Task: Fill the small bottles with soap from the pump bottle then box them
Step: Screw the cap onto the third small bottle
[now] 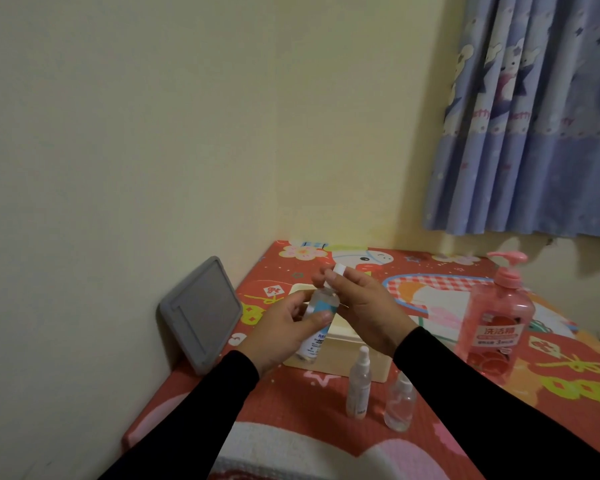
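My left hand (pixel 284 327) grips a small clear bottle with a blue and white label (pixel 317 318), held tilted above the cream box (pixel 347 351). My right hand (pixel 364 306) pinches that bottle's white cap (pixel 338 271) at its top. Two other small bottles stand on the table in front of the box: a slim white spray bottle (pixel 359 386) and a short clear bottle (pixel 400 405), partly hidden behind my right sleeve. The pink pump bottle (pixel 496 327) stands upright to the right, apart from both hands.
A grey lid (pixel 201 313) leans against the wall at the table's left edge. The table carries a red patterned cloth (pixel 568 368). A blue curtain (pixel 527 116) hangs at the upper right. The wall runs close along the left and the back.
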Tool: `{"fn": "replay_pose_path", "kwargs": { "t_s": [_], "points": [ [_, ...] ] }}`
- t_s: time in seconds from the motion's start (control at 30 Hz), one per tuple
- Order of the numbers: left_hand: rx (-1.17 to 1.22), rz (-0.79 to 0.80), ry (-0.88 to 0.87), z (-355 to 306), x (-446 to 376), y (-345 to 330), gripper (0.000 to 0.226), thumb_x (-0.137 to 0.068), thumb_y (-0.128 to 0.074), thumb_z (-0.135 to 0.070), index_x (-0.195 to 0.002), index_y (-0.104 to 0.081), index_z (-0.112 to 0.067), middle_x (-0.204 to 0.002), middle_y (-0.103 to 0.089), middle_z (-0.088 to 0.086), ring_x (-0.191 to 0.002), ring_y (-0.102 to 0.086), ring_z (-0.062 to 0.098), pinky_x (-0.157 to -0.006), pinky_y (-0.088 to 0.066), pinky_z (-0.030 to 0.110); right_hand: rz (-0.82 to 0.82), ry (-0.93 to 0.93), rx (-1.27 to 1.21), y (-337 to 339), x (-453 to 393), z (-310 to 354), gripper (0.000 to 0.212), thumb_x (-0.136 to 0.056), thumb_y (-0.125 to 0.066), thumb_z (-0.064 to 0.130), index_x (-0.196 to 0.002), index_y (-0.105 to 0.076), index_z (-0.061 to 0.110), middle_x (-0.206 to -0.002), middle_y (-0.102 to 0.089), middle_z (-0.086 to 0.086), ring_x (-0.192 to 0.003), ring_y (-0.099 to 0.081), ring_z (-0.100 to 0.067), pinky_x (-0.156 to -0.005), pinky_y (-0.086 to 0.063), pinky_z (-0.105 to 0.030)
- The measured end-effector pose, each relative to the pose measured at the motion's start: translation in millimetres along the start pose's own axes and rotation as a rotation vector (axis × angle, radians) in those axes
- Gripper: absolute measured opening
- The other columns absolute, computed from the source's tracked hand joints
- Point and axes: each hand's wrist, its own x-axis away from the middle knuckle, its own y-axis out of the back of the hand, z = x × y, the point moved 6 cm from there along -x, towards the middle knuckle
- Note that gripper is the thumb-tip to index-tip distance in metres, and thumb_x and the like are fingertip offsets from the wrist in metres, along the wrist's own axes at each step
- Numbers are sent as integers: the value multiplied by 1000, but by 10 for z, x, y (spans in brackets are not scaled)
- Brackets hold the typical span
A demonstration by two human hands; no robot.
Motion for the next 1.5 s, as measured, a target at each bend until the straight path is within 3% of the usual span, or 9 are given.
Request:
{"fn": "replay_pose_path", "kwargs": {
  "t_s": [0.2, 0.4, 0.67, 0.8, 0.93, 1.03, 1.2, 1.37, 1.5],
  "points": [
    [-64, -58, -20, 6, -7, 72, 24, -90, -65, -27, -111, -63, -39, -107, -71, 0, -101, -67, 21, -92, -54, 43, 25, -4, 100, 52, -24, -34, 28, -96, -52, 9, -111, -55, -14, -102, -60, -18, -99, -58, -27, -101, -45, -39],
    [-77, -23, -25, -24, 4, 25, 24, -91, -64, -27, -115, -63, -34, -106, -72, -3, -99, -69, 19, -90, -55, 41, -93, 63, 171, 71, -9, 4, 36, -81, -75, 27, -98, -61, -1, -90, -59, -14, -88, -57, -27, -92, -48, -45],
    [-102, -31, -18, -37, -35, 46, 22, -92, -62, -28, -113, -63, -36, -107, -71, -3, -101, -67, 17, -92, -54, 41, 22, -2, 0, 1, -21, -10, 29, -98, -48, 11, -123, -59, 2, -113, -69, -7, -102, -64, -20, -91, -51, -34],
    [-157, -61, -30, -5, -55, 71, 25, -90, -65, -31, -115, -63, -34, -104, -72, -4, -99, -67, 19, -91, -54, 44, -35, 46, 115, 47, -32, -13, 19, -93, -58, 13, -108, -66, 4, -101, -70, -7, -96, -64, -19, -93, -50, -34],
    [-221, -116, -43, 26, -68, 73, 28, -83, -70, -36, -110, -63, -34, -100, -71, -8, -95, -67, 15, -89, -54, 44, -192, 58, 239, 148, -52, -49, 31, -77, -80, 27, -90, -60, 7, -81, -57, -5, -78, -58, -16, -75, -48, -29],
    [-228, -106, -38, 15, -77, 49, 28, -85, -70, -33, -112, -63, -33, -101, -71, -10, -96, -67, 12, -88, -55, 39, -179, 63, 229, 167, -51, -34, 26, -77, -79, 28, -79, -58, 13, -77, -53, -6, -77, -55, -18, -80, -49, -38],
    [-194, -122, -41, 5, -131, 117, 27, -85, -71, -33, -111, -64, -36, -105, -70, -8, -100, -65, 14, -89, -55, 39, -120, 44, 187, 182, -75, -4, 25, -88, -67, 16, -104, -65, -2, -95, -67, -13, -92, -62, -22, -93, -51, -35],
    [-256, -139, -45, 24, -164, 94, 34, -80, -71, -42, -112, -63, -36, -98, -70, -9, -94, -66, 16, -87, -55, 42, -288, 71, 304, 265, -74, 18, 31, -70, -84, 30, -83, -61, 14, -83, -64, -4, -81, -63, -18, -84, -52, -37],
    [-223, -100, -40, 37, -168, 70, 30, -82, -69, -39, -111, -65, -34, -101, -71, -9, -97, -67, 15, -89, -54, 44, -200, 66, 302, 192, -53, 17, 28, -75, -79, 35, -87, -66, 14, -91, -70, -11, -94, -68, -26, -98, -50, -49]
  ]
}}
